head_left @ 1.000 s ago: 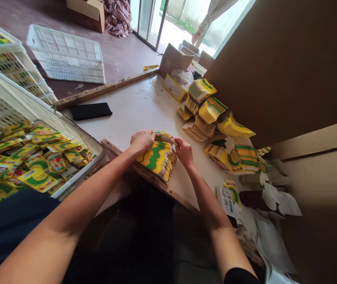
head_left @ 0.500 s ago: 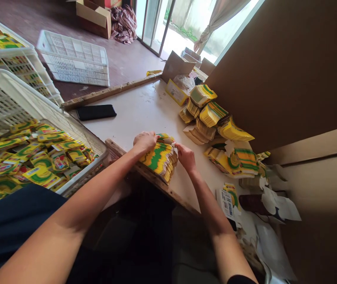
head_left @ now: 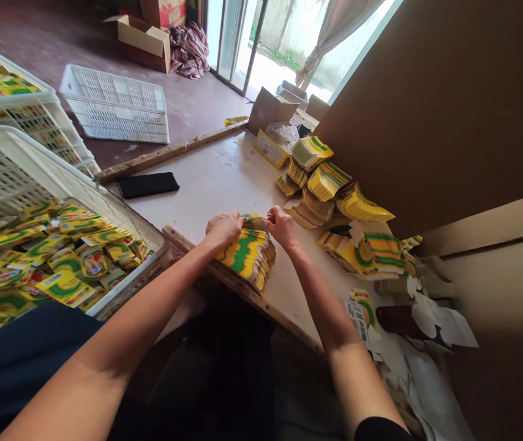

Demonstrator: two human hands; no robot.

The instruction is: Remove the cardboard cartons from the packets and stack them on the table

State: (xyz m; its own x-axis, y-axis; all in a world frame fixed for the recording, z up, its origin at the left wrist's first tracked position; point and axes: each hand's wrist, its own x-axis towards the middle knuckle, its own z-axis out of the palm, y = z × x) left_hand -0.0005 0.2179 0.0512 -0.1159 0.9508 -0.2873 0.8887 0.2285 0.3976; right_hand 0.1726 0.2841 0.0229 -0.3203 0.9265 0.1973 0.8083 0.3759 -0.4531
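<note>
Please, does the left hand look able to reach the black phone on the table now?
Probably yes: the phone lies on the table beyond the left hand, with nothing visible between them, though that hand is occupied with yellow cardboard.

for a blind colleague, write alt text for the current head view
A person's left hand holds the far end of a yellow card bundle on a pale table; the right hand pinches its edge. A black phone lies beyond, a white crate of packets at left, more bundles at right.
</note>
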